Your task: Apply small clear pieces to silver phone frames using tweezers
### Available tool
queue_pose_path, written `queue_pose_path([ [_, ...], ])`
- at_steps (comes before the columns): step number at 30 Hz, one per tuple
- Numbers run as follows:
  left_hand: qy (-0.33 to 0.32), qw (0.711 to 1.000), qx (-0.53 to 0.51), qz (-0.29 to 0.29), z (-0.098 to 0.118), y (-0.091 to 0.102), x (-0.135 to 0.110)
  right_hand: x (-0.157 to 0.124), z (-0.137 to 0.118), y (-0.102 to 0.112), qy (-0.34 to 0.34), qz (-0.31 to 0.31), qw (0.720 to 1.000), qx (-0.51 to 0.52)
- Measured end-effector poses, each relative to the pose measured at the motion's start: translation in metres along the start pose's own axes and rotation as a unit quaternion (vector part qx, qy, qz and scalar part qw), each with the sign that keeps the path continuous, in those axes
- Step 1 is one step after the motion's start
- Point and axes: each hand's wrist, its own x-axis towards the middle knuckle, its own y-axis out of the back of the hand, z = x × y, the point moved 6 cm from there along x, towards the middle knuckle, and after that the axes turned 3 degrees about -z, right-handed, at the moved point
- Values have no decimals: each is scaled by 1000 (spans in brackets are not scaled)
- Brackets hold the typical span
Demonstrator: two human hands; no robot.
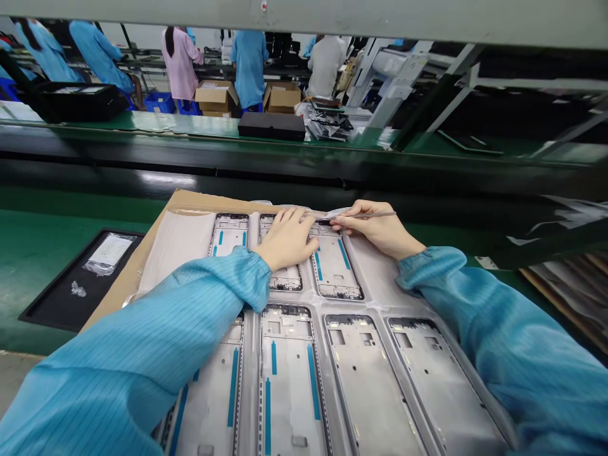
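The phone frame (335, 269) being worked on lies in the far row of the grey tray (380, 285), toward 12 o'clock from the person, with two blue strips on its face. Its top edge meets the tip of the tweezers (368, 215), which come in from 3 o'clock. The right hand (380, 231) has its fingers pinched shut on them. A pale sliver sits at the tip, too small to identify.

The left hand (287, 239) lies at 9 o'clock of that frame, fingers spread flat and holding nothing, covering the neighbouring frame.

As I judge it, good work here means a low, nearly flat tweezer angle, steady downward pressure from the flat hand so the tray cannot slide on the cardboard sheet (183, 201), and small moves at the tip only.

Toward 6 o'clock are more frames, some with blue strips (289, 373), some bare (370, 380). At 9 o'clock a black tray (57, 304) rests on the green tabletop (42, 240).
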Motion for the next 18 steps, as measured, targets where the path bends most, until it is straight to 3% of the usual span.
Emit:
queue_pose_path([
  [18, 1, 997, 74, -21, 5, 3, -1, 1, -1, 0, 13, -16, 1000, -3],
])
